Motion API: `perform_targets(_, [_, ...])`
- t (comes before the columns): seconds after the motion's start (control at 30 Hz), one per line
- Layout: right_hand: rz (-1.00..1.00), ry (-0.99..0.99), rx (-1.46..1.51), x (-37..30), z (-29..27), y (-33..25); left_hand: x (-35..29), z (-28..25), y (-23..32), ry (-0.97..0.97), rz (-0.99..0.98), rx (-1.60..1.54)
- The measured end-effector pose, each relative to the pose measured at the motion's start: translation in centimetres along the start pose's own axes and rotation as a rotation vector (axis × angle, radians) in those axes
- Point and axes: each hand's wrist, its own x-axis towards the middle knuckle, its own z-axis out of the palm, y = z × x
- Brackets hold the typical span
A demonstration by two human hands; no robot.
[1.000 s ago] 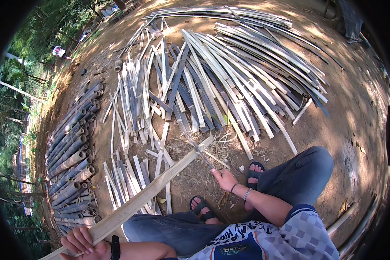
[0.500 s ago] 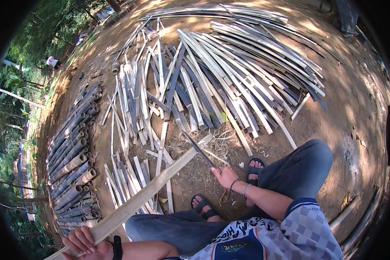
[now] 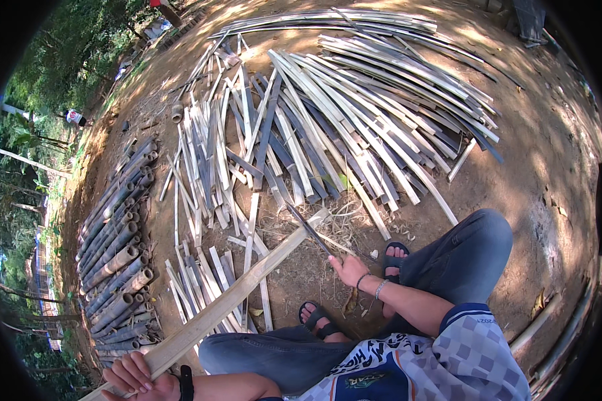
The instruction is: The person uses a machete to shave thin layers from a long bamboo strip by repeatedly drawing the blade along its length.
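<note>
A long pale bamboo strip [image 3: 237, 289] slants from the lower left up toward the middle. My left hand [image 3: 135, 379] is closed around its near end, and a dark band circles that wrist. In my right hand [image 3: 350, 269] is a knife [image 3: 309, 228] with a long dark blade, its handle mostly hidden by the fingers. The blade lies across the strip close to the strip's far end, seemingly touching it. Under the blade, thin curled shavings [image 3: 344, 215] are scattered on the soil.
Split bamboo strips [image 3: 354, 113] fan out in a large pile ahead, with a smaller bundle [image 3: 204, 281] nearer left. Cut bamboo poles [image 3: 117, 247] are stacked at far left. My bent legs [image 3: 458, 267] and sandalled feet [image 3: 319, 319] frame the work. More poles [image 3: 535, 327] lie at lower right.
The whole view has shifted slightly. My left hand and the strip's near end sit a little farther right and lower; the knife stays across the strip's far end. Both grips are unchanged.
</note>
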Motion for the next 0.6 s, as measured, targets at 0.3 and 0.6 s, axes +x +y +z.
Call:
perform_targets(0.3, [-0.303,-0.298,0.077,-5.4,-2.9,-8.0,-0.5,-0.4,0.4,0.03,-0.005,0.029])
perform_targets(0.6, [-0.016,-0.114,0.128,-1.8,-0.3,-2.9,-0.4,0.2,0.3,-0.026,-0.023,-0.018])
